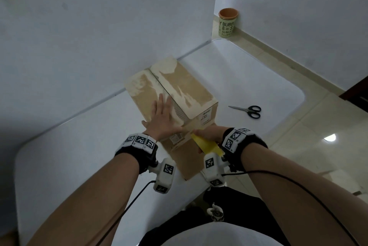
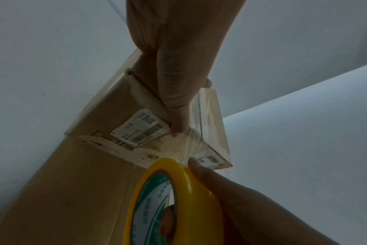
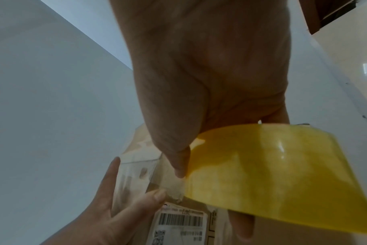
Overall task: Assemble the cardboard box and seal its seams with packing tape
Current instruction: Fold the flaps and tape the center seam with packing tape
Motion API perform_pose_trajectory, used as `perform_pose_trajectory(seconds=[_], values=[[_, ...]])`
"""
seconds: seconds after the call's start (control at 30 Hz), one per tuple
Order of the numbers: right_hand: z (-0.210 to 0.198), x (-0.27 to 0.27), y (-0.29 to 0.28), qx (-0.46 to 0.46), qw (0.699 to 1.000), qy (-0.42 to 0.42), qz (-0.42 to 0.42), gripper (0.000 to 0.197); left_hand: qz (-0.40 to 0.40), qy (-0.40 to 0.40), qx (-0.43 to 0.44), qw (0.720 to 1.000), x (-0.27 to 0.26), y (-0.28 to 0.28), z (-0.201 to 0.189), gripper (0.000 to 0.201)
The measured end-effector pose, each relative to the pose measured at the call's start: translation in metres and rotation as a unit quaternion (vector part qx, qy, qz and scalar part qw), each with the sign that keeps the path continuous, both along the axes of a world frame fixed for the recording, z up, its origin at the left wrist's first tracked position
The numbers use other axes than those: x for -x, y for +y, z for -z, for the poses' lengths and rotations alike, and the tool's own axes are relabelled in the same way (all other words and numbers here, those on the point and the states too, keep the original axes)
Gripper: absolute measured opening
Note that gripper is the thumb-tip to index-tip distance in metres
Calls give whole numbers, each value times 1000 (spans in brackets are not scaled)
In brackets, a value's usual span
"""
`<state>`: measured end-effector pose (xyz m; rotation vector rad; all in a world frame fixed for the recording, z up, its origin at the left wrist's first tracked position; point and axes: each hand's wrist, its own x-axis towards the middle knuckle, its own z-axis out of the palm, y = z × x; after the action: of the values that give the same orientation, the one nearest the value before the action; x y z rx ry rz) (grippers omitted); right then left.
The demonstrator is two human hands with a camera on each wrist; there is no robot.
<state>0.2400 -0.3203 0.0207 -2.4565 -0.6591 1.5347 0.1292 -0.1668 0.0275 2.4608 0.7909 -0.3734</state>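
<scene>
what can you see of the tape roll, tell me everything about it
The tape roll is a glossy yellow ring of packing tape around a core printed green and white. The right hand grips it, thumb on the outer face and a finger through the core, at the near upper edge of the cardboard box. It stands on edge, tilted. A clear strip runs from it onto the box, where the left hand presses flat.

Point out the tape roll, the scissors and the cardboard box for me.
tape roll [image 2: 199,190], left wrist view, on its yellow outer band.
scissors [image 1: 253,111], head view, on the black handles.
cardboard box [image 1: 185,84], head view, on the top flap right of the centre seam.
</scene>
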Motion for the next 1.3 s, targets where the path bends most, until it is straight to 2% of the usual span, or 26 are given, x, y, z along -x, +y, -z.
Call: perform_pose_trajectory(seconds=[0.07, 0.23, 0.4, 0.47, 0.5, 0.53, 0.6, 0.63, 0.67, 0.77, 0.9, 0.97, 1.1, 1.2, 1.3], values=[[0, 0, 3, 4, 1000, -21, -5, 71, 18, -11, 10, 1000, 1, 1, 1, 117], [4, 4, 5, 3, 999, -35, -10, 71, 56, 33, 10, 998, -2, 11, 9, 106], [0, -6, -4, -64, 993, -15, 97, 74, 65, 46, -1, 997, -2, 12, 12, 107], [-12, -17, -6, -96, 986, -63, 124, 56, 61, 48, 2, 997, -4, 11, 12, 107], [-18, -23, -6, -123, 975, -117, 141, 38, 62, 51, 7, 997, -4, 12, 13, 106], [-23, -29, -5, -161, 955, -177, 177, 21, 67, 58, 6, 996, -4, 14, 13, 107], [-31, -40, 0, -238, 900, -263, 255, 4, 94, 83, -5, 992, -7, 21, 14, 114], [-34, -45, 6, -262, 886, -284, 256, 7, 103, 99, -4, 990, -10, 24, 8, 114], [-36, -51, 12, -268, 887, -297, 231, 12, 101, 111, -1, 989, -15, 30, 3, 107], [-42, -65, 33, -205, 921, -310, 113, 40, 57, 80, -29, 995, -30, 51, -17, 75], [-37, -75, 51, -147, 968, -182, 88, 74, -27, 39, -69, 997, -48, 99, -15, 62], [-29, -79, 52, -129, 980, -121, 88, 75, -36, 19, -72, 997, -58, 115, -12, 61], [-17, -90, 50, -147, 980, -21, 132, 70, -25, -13, -112, 993, -78, 135, -1, 63], [-10, -96, 52, -136, 980, -6, 144, 78, -8, 13, -142, 990, -85, 135, 13, 74], [-2, -98, 51, -135, 979, -11, 150, 82, 31, 31, -125, 991, -83, 109, 22, 82]])
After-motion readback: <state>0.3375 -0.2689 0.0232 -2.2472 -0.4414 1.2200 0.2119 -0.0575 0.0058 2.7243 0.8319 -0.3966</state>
